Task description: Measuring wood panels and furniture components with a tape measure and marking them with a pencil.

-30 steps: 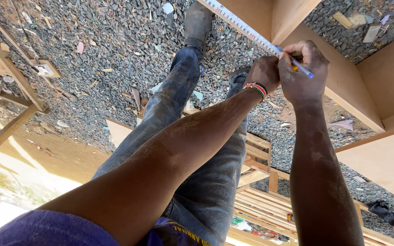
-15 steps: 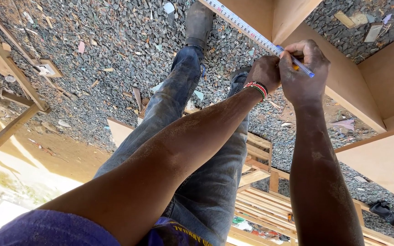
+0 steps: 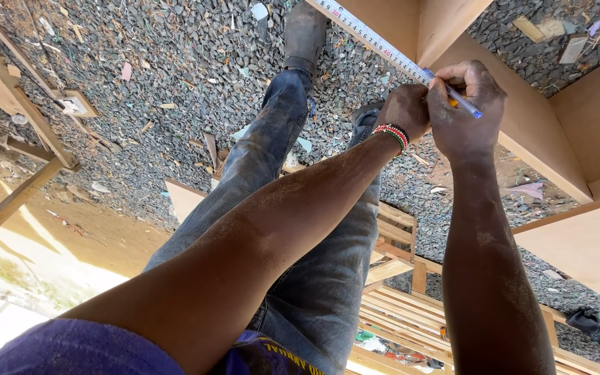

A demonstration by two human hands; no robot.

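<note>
Marking step in hand, measuring tape (image 3: 373,36) already laid out along the edge of the wooden board (image 3: 522,118), running from 11 o'clock of the hands down to them.

Left hand (image 3: 405,110) is curled closed at the tape's near end, apparently pinning it to the board; beaded wristband (image 3: 392,133) just below it at 7 o'clock. Right hand (image 3: 465,104) sits touching the left at its 3 o'clock, fingers closed around a blue pen (image 3: 456,94), whose tip is hidden against the tape.

Can't tell whether a mark is on the board yet; the hands cover that spot. My read: layout done, marking in progress, nothing cut here.

Board is part of an open plywood box frame (image 3: 592,173), at 3 o'clock. Gravel (image 3: 175,69) below, jeans legs (image 3: 272,160) at 8 o'clock, slatted wooden frames (image 3: 397,298) at 6 o'clock.
</note>
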